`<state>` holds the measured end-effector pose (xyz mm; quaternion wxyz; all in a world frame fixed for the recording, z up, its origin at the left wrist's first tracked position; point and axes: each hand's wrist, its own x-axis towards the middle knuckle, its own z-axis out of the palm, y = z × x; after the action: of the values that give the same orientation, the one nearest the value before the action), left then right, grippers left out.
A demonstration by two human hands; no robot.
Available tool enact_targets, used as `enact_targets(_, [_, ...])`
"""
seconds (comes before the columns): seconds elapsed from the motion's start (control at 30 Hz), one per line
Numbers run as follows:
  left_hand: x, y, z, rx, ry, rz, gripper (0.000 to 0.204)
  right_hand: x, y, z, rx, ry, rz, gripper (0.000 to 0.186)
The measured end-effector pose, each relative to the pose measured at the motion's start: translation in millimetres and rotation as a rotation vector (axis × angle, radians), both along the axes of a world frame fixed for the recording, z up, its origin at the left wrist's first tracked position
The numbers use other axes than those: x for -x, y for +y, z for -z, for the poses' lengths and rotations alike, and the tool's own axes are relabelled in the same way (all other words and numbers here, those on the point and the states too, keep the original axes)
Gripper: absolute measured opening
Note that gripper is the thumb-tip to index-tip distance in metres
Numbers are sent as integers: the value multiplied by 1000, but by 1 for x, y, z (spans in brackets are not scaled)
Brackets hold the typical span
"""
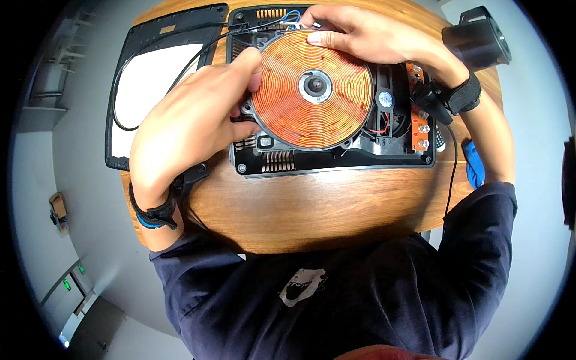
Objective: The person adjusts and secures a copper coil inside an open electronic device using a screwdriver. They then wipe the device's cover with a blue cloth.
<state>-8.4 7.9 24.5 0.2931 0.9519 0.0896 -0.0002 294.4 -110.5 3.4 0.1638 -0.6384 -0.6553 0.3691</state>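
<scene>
Your round wooden desk [336, 210] carries the opened black cooker base [336, 161], and beyond your left fingers lies its detached top frame with the white glass panel [150, 90]. The copper coil disc [312, 90] sits in the middle of the base, right between your two sets of fingers. Your left hand [192, 126] pinches the disc's near-left rim, thumb on top; your right hand [366, 36] has its fingers curled over the far rim, pressing down. Keep both grips even so the disc stays level, and mind the thin red and blue wires [291, 17] just beside your right fingertips, since a tilt could strain them
</scene>
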Motion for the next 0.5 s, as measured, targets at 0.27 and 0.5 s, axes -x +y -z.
enact_targets(0.27, [-1,3,6,43,3,-63,75,-5,-26,11,99,-4,103,46])
enact_targets(0.5, [-4,8,14,87,-6,-70,78,-2,-35,22,-15,93,120,53])
